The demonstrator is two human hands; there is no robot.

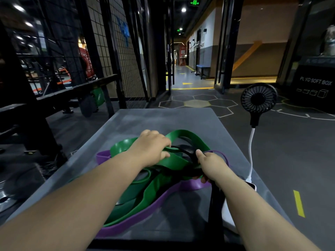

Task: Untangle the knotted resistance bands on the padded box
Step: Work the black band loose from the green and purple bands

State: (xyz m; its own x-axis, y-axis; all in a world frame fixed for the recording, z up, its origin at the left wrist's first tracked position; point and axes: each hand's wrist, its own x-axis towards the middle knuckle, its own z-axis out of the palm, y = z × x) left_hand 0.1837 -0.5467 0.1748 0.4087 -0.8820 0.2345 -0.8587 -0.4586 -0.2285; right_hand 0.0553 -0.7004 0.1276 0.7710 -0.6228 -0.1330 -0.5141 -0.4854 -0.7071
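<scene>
Dim gym floor, mesh cage at left of frame, corridor at top centre. Grey padded box [163, 120] fills the lower centre. The knotted resistance bands [179, 161] lie on its top, mid-frame: green band [190, 136], purple band [137, 220], black band [214, 205].

Left hand [150, 147] is at the knot, fingers curled onto the green band. Right hand [212, 165] is just right of it, fingers wrapped round the black band, thumb up.

The bands look light, soft and stretchy. The rubber is probably grippy, so loops would drag and hard pulls would tighten the knot. Best hold is the flat strap close to the knot.

Writing: "PLYO SOFT BOX" in white on the black box [315, 82] at right edge. The green exit sign [194, 2] at top centre is unreadable.
</scene>
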